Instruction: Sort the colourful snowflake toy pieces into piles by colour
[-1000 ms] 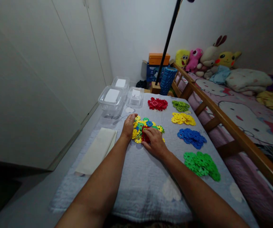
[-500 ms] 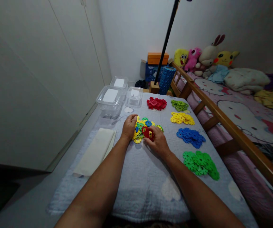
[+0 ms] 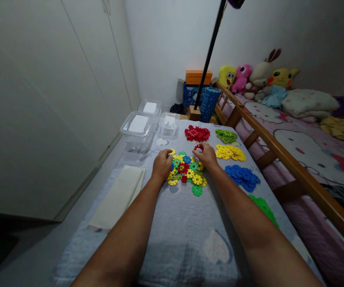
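Observation:
A mixed pile of coloured plastic flower pieces (image 3: 186, 171) lies in the middle of a grey quilted blanket (image 3: 186, 231). My left hand (image 3: 162, 164) rests curled on the pile's left edge, fingers closed over pieces there. My right hand (image 3: 207, 155) is past the pile's far right corner and pinches a red piece (image 3: 198, 148) between its fingertips, close to the sorted red heap (image 3: 197, 133). Sorted heaps of olive-green (image 3: 227, 135), yellow (image 3: 230, 152), blue (image 3: 242, 177) and bright green (image 3: 263, 208) pieces run down the right side.
Three clear lidded plastic boxes (image 3: 138, 129) stand at the blanket's far left corner. A folded cream cloth (image 3: 118, 198) lies at the left. A wooden bed rail (image 3: 282, 155) borders the right, with plush toys (image 3: 258, 75) beyond. A black pole (image 3: 209, 59) rises behind.
My right hand lifted a red piece out of the mixed pile and carried it forward toward the red heap. My left hand stayed on the pile's left edge. The view tilted slightly.

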A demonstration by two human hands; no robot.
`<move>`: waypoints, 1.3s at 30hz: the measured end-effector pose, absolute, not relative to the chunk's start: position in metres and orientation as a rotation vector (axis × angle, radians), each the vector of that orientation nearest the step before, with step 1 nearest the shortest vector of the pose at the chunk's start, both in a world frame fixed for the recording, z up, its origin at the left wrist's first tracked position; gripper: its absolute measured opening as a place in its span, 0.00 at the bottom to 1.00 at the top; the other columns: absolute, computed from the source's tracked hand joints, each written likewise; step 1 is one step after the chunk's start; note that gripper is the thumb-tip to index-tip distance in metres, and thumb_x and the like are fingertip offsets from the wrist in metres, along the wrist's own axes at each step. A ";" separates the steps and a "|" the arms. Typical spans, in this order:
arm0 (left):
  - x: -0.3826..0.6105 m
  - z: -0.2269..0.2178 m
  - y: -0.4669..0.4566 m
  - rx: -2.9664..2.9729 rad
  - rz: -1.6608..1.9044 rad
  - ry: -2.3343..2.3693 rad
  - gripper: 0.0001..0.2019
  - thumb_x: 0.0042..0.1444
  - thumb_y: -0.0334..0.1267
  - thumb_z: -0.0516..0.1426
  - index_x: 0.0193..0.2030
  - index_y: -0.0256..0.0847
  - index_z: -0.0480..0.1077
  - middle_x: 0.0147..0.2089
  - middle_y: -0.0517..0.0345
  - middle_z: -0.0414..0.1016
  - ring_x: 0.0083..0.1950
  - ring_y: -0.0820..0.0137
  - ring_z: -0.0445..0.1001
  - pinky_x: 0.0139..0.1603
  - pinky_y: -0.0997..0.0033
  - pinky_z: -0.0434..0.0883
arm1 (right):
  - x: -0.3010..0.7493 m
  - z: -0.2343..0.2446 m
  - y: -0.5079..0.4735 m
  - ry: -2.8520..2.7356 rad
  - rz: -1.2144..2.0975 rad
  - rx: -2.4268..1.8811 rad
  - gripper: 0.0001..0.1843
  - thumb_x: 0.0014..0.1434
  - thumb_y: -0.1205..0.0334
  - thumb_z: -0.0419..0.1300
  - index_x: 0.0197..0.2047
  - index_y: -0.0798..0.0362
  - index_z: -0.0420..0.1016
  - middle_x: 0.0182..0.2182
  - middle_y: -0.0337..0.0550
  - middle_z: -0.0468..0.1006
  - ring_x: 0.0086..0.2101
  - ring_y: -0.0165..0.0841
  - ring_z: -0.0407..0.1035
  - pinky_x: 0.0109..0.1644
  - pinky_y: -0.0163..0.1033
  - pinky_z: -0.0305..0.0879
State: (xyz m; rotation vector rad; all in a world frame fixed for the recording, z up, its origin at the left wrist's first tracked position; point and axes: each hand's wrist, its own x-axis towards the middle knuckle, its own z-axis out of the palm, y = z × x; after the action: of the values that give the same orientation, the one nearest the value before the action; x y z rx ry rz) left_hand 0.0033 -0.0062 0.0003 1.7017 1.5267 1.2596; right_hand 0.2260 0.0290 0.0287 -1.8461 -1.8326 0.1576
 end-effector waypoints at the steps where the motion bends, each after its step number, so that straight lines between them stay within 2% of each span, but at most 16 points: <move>1: 0.003 0.000 -0.006 1.701 1.257 1.529 0.14 0.58 0.36 0.53 0.48 0.41 0.76 0.51 0.48 0.79 0.55 0.60 0.76 0.64 0.57 0.69 | 0.227 0.027 0.034 -1.857 0.154 -1.867 0.19 0.57 0.56 0.66 0.51 0.54 0.76 0.48 0.50 0.80 0.48 0.41 0.73 0.56 0.44 0.65; 5: 0.003 -0.002 -0.005 1.665 1.266 1.522 0.14 0.58 0.36 0.53 0.48 0.41 0.76 0.51 0.49 0.79 0.55 0.60 0.76 0.63 0.56 0.70 | 0.230 0.024 0.048 -1.931 0.157 -1.890 0.23 0.58 0.57 0.66 0.55 0.53 0.75 0.53 0.50 0.79 0.52 0.41 0.71 0.60 0.44 0.61; 9: 0.003 -0.003 -0.005 1.616 1.270 1.506 0.14 0.58 0.36 0.54 0.48 0.42 0.76 0.50 0.50 0.80 0.53 0.61 0.77 0.61 0.57 0.71 | 0.242 0.024 0.054 -1.975 0.128 -1.912 0.21 0.60 0.57 0.64 0.56 0.52 0.75 0.55 0.51 0.77 0.55 0.42 0.68 0.61 0.44 0.61; 15: -0.003 0.004 -0.004 1.663 1.230 1.509 0.15 0.58 0.36 0.53 0.49 0.41 0.76 0.52 0.50 0.80 0.53 0.62 0.77 0.61 0.59 0.72 | 0.257 0.025 0.060 -2.096 0.166 -2.117 0.30 0.51 0.58 0.69 0.58 0.54 0.76 0.55 0.54 0.73 0.54 0.46 0.67 0.56 0.42 0.64; 20: -0.008 0.008 -0.005 1.774 1.179 1.617 0.15 0.59 0.34 0.52 0.49 0.40 0.76 0.52 0.49 0.80 0.54 0.62 0.77 0.60 0.60 0.72 | 0.260 0.026 0.062 -2.163 0.264 -2.077 0.23 0.50 0.59 0.70 0.51 0.54 0.79 0.48 0.51 0.76 0.49 0.42 0.69 0.53 0.40 0.64; 27: -0.006 0.003 -0.004 1.805 1.143 1.709 0.15 0.58 0.32 0.52 0.48 0.39 0.76 0.49 0.48 0.79 0.50 0.62 0.77 0.58 0.61 0.72 | 0.260 0.039 0.084 -1.938 0.175 -1.964 0.25 0.54 0.55 0.67 0.53 0.57 0.77 0.46 0.50 0.79 0.46 0.39 0.72 0.51 0.39 0.67; 32: -0.008 0.002 -0.003 1.793 1.140 1.729 0.15 0.58 0.33 0.52 0.48 0.39 0.76 0.50 0.48 0.79 0.49 0.63 0.77 0.57 0.63 0.72 | 0.256 0.045 0.114 -1.741 0.137 -1.985 0.22 0.53 0.61 0.64 0.51 0.60 0.79 0.41 0.52 0.82 0.42 0.40 0.74 0.49 0.39 0.68; 39: -0.010 0.004 -0.003 1.761 1.097 1.766 0.15 0.59 0.34 0.52 0.48 0.39 0.76 0.50 0.49 0.80 0.49 0.63 0.78 0.57 0.64 0.71 | 0.256 0.033 0.138 -1.526 0.225 -2.048 0.15 0.52 0.65 0.63 0.44 0.59 0.80 0.41 0.54 0.84 0.41 0.40 0.76 0.47 0.39 0.70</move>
State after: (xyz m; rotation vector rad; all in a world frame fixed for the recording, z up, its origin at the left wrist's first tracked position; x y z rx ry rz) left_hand -0.0099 -0.0026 0.0040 1.7610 1.7663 1.0969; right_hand 0.2559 0.1384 0.0327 -2.0477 -1.5259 0.2252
